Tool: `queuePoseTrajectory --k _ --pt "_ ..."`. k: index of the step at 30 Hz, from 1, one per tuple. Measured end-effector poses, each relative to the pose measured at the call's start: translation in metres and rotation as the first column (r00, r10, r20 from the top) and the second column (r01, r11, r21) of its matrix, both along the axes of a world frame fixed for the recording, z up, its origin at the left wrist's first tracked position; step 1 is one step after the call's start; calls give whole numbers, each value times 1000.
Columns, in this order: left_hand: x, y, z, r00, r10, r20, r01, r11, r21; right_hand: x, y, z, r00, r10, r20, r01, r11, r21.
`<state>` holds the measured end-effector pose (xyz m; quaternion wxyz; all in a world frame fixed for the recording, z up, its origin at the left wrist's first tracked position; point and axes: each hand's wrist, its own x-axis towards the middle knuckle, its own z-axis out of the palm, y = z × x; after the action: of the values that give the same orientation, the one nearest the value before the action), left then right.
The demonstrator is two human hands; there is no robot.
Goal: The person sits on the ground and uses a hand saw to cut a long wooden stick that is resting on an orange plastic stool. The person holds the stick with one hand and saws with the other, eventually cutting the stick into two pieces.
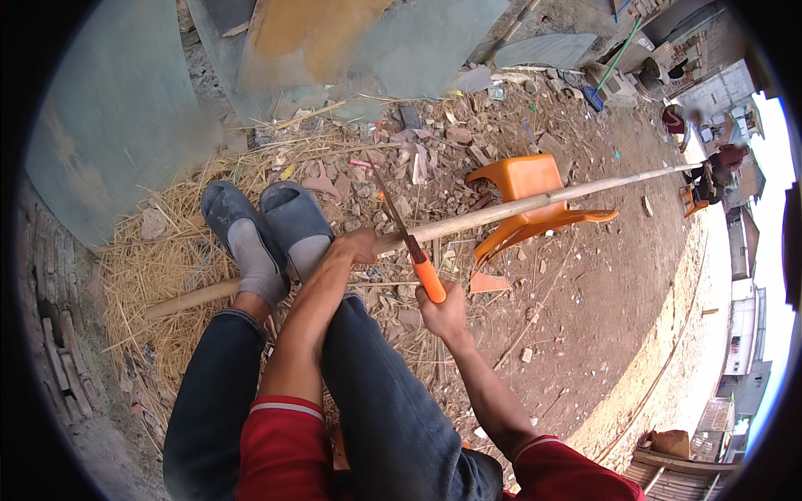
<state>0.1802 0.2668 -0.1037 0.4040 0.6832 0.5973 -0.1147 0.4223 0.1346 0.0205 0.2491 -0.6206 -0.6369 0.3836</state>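
Observation:
A long wooden pole (pixel 501 207) runs across the view from beside my feet to the far right. My left hand (pixel 357 245) is closed around it just ahead of my knees. In my right hand (pixel 444 312) is the orange handle of a hand saw (pixel 429 280), its thin blade pointing up and to the left. The blade crosses the pole just right of my left hand; whether its teeth are in the wood I cannot tell. An orange plastic chair (pixel 535 179), tipped over, lies under the pole. Grey slides (pixel 296 213) are on my feet, and the pole's near part passes behind them.
Straw (pixel 159 275) covers the ground at left, with rubble (pixel 455 138) and litter ahead. Large boards (pixel 117 125) lean along the far left side. A blue broom (pixel 594 98) with a green stick stands farther off. Two people (pixel 728 159) are in the distance at right.

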Motion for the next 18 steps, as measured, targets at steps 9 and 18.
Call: queuePoseTrajectory --k 9,18 --pt "12 -27 -2 999 36 19 -35 999 -39 77 -130 64 998 -33 62 41 989 -139" --pt "13 -27 -2 998 56 -22 -57 998 -25 43 -72 21 999 -38 -1 37 982 -186"
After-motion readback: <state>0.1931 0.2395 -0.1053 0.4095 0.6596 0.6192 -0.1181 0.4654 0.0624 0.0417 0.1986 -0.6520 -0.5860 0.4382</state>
